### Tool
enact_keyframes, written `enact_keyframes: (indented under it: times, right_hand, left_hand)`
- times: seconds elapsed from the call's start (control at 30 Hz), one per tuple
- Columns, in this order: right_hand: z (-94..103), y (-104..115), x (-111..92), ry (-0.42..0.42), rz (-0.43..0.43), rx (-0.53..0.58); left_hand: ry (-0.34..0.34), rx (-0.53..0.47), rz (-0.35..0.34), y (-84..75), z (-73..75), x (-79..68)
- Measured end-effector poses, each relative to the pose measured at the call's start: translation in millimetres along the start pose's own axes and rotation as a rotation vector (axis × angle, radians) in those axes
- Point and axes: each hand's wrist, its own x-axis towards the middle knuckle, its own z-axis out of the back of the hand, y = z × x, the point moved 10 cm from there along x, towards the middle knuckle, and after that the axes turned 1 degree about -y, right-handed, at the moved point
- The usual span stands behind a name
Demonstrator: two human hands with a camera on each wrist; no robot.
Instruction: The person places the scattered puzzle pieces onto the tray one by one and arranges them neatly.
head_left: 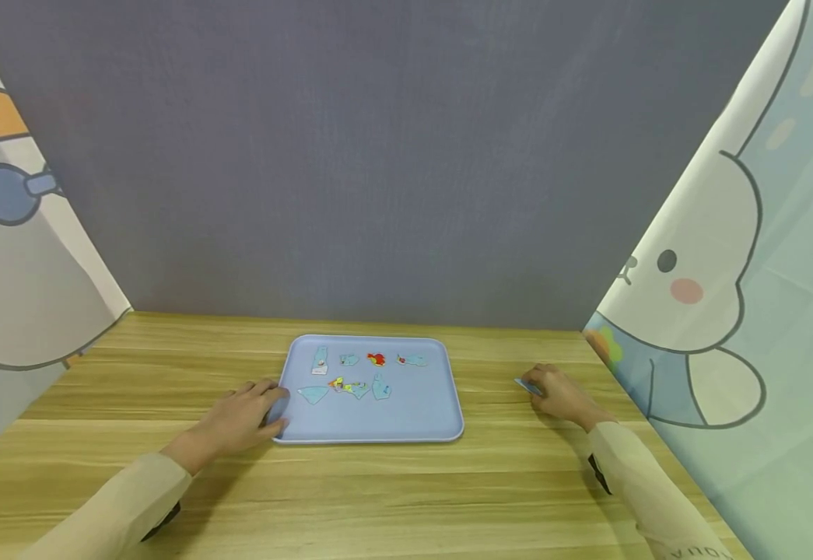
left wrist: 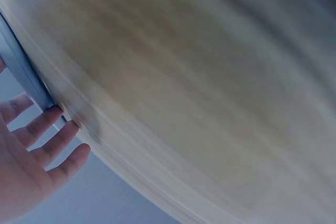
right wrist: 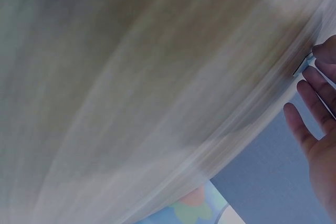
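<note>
A pale blue tray (head_left: 385, 424) lies on the table with several flat, irregular puzzle pieces in two rows. Most are light blue; one piece (head_left: 376, 359) is red, and another (head_left: 348, 386) carries yellow and orange print. My left hand (head_left: 241, 416) rests at the tray's left rim, its fingers loosely extended against the edge in the left wrist view (left wrist: 39, 145). Off to the right of the tray, my right hand (head_left: 558, 393) pinches a small light-blue puzzle piece (head_left: 528, 386) between thumb and fingers, low over the table. In the right wrist view that piece (right wrist: 303, 66) shows edge-on.
The wood-grain table (head_left: 378, 498) reaches back to a dark grey panel (head_left: 350, 171). Cartoon-printed walls stand on the left (head_left: 28, 257) and the right (head_left: 721, 257), the right one close beside my right forearm.
</note>
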Motion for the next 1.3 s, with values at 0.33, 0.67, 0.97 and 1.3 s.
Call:
enact_keyframes:
  times: [0.33, 0.67, 0.97, 1.3]
  right_hand:
    - [-1.0, -0.4, 3.1, 0.009, -0.003, -0.014]
    - [-4.8, -3.9, 4.4, 0.025, -0.025, 0.014]
    - [-4.2, -0.1, 6.0, -0.014, 0.033, -0.007]
    - [-2.9, 2.9, 6.8, -0.019, 0.041, -0.022]
  left_hand:
    - [0.002, 0.006, 0.001, -1.5, 1.2, -0.1]
    - [0.017, 0.008, 0.006, -3.2, 1.9, 0.4]
    - [0.019, -0.001, 0.008, -3.6, 1.7, 0.7]
    - [0.019, -0.002, 0.013, -2.4, 0.4, 0.6]
